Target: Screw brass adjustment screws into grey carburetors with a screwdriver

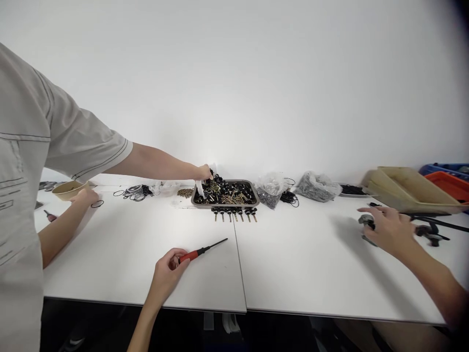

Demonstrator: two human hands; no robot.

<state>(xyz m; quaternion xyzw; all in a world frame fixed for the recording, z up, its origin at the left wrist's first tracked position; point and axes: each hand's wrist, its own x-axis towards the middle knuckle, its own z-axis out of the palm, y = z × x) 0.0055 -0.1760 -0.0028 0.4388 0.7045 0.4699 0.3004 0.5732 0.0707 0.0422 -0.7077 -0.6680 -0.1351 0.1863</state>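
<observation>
Your left hand (170,268) has its fingers curled round the red-handled screwdriver (192,254), thumb laid along the grip, so no gap is left between hand and handle. The tool is held low over the left part of the white table (300,278), its shaft angled forward and to the right, tip near the seam; a grip at the handle leaves the whole shaft free, which is presumably why you hold it there.

Your right hand (392,229) is well apart, at the right side, fingers partly spread and bent over a grey metal piece (365,221). The hand hides much of that piece, so I cannot tell whether you have hold of it or merely hover. Black fittings (432,235) lie just beyond your wrist.

Ahead of you, a metal tray (255,191) bears a heap of black and brass-coloured parts. Just before its near edge stands a row of similar parts (234,213), side by side with their stems toward you, an order that seems meant for easy counting and picking. A co-worker's hand (205,172) reaches to the tray's far left corner; that person's other hand (86,196) rests beside a bowl (66,190), clear of your screwdriver
</observation>
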